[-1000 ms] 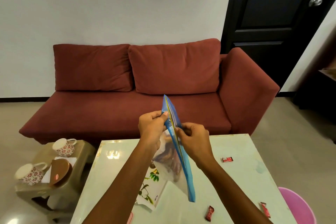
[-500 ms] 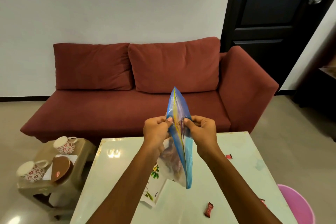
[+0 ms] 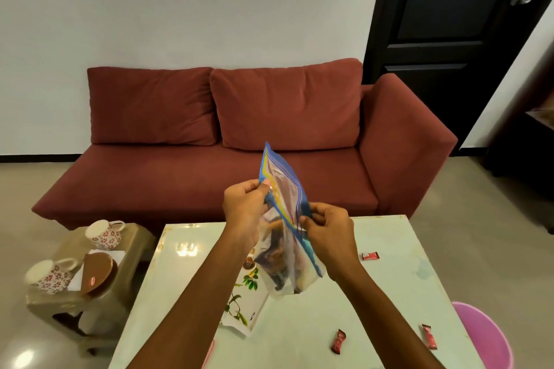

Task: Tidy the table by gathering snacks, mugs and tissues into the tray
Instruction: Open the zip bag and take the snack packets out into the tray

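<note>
1. Zip-seal snack bag [image 3: 283, 181]: held between both grips, above counter [image 3: 389, 290].
2. Left grip [image 3: 244, 210]: pinching bag's blue zip edge; right grip [image 3: 328, 232]: pinching the opposite lip.
3. Below left grip, leaf-print tray [image 3: 239, 308] on counter; right of right grip, red wrapped candy [image 3: 369, 256].

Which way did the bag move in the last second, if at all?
Yes, up. The bag has risen: its top corner now overlaps the sofa cushion, and its lower end hangs farther from the near candy.
</note>
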